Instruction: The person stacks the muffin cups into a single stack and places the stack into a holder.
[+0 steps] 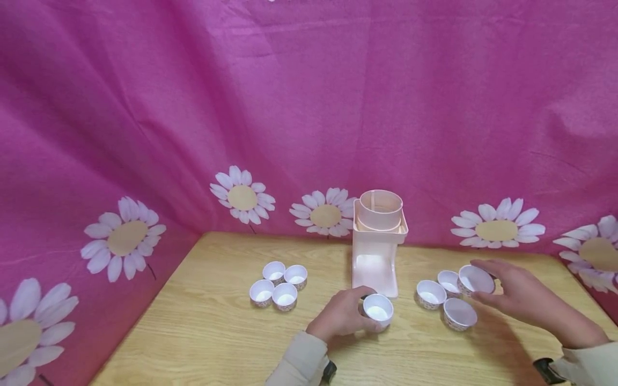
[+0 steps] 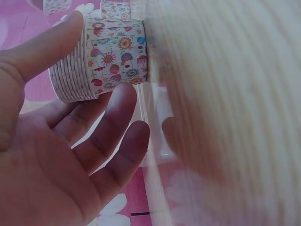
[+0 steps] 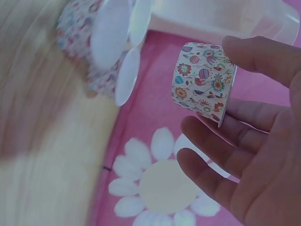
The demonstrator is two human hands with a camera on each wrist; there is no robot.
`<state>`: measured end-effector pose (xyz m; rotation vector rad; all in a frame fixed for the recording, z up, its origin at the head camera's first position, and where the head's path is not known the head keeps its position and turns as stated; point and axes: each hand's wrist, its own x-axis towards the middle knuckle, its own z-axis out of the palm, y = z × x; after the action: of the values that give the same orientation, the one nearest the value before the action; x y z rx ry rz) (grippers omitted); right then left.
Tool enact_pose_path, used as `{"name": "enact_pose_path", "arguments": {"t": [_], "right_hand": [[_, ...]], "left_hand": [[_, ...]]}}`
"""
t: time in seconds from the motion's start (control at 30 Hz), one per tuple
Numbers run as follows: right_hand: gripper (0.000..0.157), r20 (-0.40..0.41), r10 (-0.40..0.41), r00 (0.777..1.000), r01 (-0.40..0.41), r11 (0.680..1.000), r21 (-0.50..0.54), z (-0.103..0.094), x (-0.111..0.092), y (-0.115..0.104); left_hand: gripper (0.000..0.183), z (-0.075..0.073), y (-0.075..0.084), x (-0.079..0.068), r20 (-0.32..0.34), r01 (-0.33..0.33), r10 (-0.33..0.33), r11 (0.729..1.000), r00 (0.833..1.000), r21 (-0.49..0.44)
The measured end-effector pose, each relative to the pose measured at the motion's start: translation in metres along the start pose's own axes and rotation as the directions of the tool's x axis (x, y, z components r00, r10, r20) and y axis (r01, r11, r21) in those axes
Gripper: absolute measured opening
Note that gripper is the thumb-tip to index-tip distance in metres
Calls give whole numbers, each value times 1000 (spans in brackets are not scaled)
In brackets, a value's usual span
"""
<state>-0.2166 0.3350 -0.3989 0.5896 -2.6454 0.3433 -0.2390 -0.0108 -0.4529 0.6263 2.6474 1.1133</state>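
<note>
My left hand point(image 1: 344, 313) holds a small paper baking cup point(image 1: 379, 310) with a white inside, at the table's middle just before the pale pink stand. In the left wrist view this cup point(image 2: 117, 54) shows a colourful flower print, with the thumb on its ridged rim and fingers below. At the right, my right hand point(image 1: 523, 294) pinches another baking cup point(image 1: 476, 280) by its rim, between thumb and fingers. The right wrist view shows that cup point(image 3: 202, 80) raised off the table, bearing the same print. Three more cups point(image 1: 460, 314) stand close to it.
A pale pink plastic stand point(image 1: 374, 268) with a round open cylinder point(image 1: 380, 210) on top stands at the back middle. Several baking cups point(image 1: 285, 296) form a cluster on the left of the wooden table point(image 1: 203, 321). Pink flowered cloth point(image 1: 309, 107) hangs behind.
</note>
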Motion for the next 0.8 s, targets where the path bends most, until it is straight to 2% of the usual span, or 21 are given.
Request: {"name": "enact_pose_path", "arguments": {"t": [0.17, 0.37, 0.63, 0.8], "right_hand": [[64, -18, -43, 999, 43, 999, -8, -2, 3, -14], [64, -26, -78, 997, 78, 997, -1, -2, 6, -27], [65, 15, -60, 998, 59, 998, 35, -3, 11, -45], [63, 24, -60, 998, 58, 997, 57, -2, 14, -52]], "left_hand": [[57, 0, 2, -1, -6, -1, 2, 1000, 1000, 12], [58, -1, 3, -3, -10, -23, 24, 997, 1000, 70], [58, -3, 4, -2, -25, 8, -6, 994, 1000, 111], [59, -3, 2, -3, -27, 21, -19, 997, 999, 78]]}}
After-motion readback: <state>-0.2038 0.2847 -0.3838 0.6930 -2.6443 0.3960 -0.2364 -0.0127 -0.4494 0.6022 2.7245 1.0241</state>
